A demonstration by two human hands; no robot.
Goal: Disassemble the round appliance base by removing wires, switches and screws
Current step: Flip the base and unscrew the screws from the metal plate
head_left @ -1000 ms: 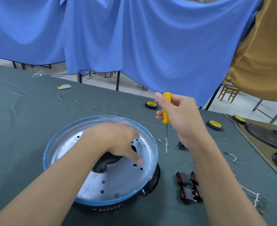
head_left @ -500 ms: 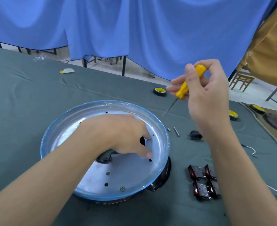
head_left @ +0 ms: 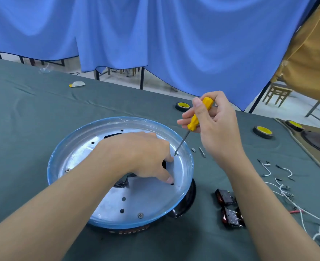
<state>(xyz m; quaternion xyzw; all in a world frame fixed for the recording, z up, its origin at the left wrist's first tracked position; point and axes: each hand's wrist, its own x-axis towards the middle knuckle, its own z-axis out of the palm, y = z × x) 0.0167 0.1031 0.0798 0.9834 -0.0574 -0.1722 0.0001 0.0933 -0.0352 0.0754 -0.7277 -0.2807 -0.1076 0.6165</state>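
Two bare hands work over the round appliance base (head_left: 146, 200), which sits in the middle of the bench (head_left: 33, 119); the bench wears a dark green cloth with soft wrinkles. The base is a shiny silver metal dish with a thin blue rim, small round holes and a black body under it (a bit like a big pie pan). The left hand (head_left: 140, 155) lies palm down on the dish; its fingers (head_left: 169, 178) are spread a little and press on the smooth metal, holding nothing. The right hand (head_left: 217, 129) holds a screwdriver (head_left: 198, 115); its fingers are curled round the fat yellow plastic handle; the thin grey rod slants down to a small screw (head_left: 175, 154) near the far right edge of the dish, and the tip touches it. Two more flat round screws (head_left: 140, 215) sit in the dish, one near the front and one at the left. Right of the base lie black boxy switches (head_left: 231, 218) with red faces, bendy white wires (head_left: 279, 187) and tiny loose metal pins (head_left: 202, 152); black tape rolls (head_left: 263, 131) with yellow middles rest farther back; blue cloth (head_left: 155, 44) hangs in folds behind.
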